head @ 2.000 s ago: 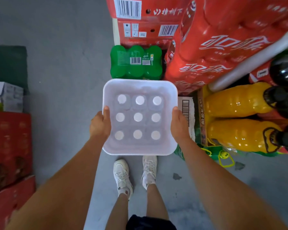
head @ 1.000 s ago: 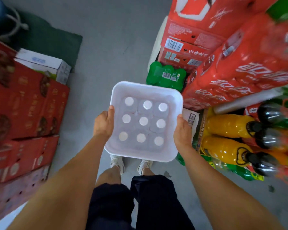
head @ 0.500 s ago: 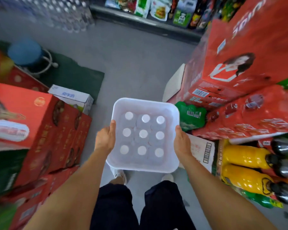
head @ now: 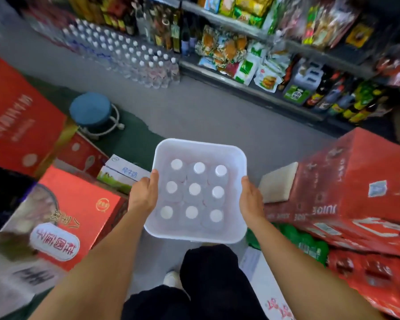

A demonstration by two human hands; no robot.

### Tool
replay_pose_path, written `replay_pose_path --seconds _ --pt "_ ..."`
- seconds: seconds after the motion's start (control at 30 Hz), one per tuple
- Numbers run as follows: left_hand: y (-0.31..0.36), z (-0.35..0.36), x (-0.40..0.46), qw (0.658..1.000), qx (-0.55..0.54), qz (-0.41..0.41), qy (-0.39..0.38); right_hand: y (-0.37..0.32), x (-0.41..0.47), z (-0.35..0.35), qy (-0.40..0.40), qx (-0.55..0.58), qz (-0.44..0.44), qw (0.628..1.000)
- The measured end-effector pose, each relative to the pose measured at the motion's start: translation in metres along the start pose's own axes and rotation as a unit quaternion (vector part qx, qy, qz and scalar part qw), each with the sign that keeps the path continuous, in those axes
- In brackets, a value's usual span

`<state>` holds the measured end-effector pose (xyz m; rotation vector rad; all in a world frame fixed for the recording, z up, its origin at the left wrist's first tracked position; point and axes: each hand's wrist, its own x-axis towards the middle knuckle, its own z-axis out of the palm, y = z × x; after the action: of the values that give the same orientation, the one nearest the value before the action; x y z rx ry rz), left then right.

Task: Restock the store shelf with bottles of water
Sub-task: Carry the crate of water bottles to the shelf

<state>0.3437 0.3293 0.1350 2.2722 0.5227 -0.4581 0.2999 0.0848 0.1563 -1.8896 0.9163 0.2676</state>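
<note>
Ahead I see the store shelf [head: 275, 72] across the grey floor [head: 194, 112], with many water bottles standing on the floor [head: 134, 58] at its left end. Red cartons [head: 356, 192] are stacked on my right and red boxes [head: 74, 211] on my left. Between them I carry a white tub [head: 198, 147]; my left hand [head: 142, 196] and right hand [head: 251, 200] grip its two side rims. Nine white-capped bottles [head: 194, 189] stand upright inside, three by three.
</note>
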Motion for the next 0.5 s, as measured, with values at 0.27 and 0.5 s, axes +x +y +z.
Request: replay_pose_path --seconds 0.27,0.5 --pt "0.073 -0.017 0.124 0.994 -0.057 -0.079 0.053 -0.134 0.146 0.033 -0.073 -0.067 -0.068 0.993" --pt "0.134 -0.043 0.233 0.987 -0.094 -0.104 0.075 -0.239 0.245 0.064 -0.101 -0.101 -0.114 0.983"
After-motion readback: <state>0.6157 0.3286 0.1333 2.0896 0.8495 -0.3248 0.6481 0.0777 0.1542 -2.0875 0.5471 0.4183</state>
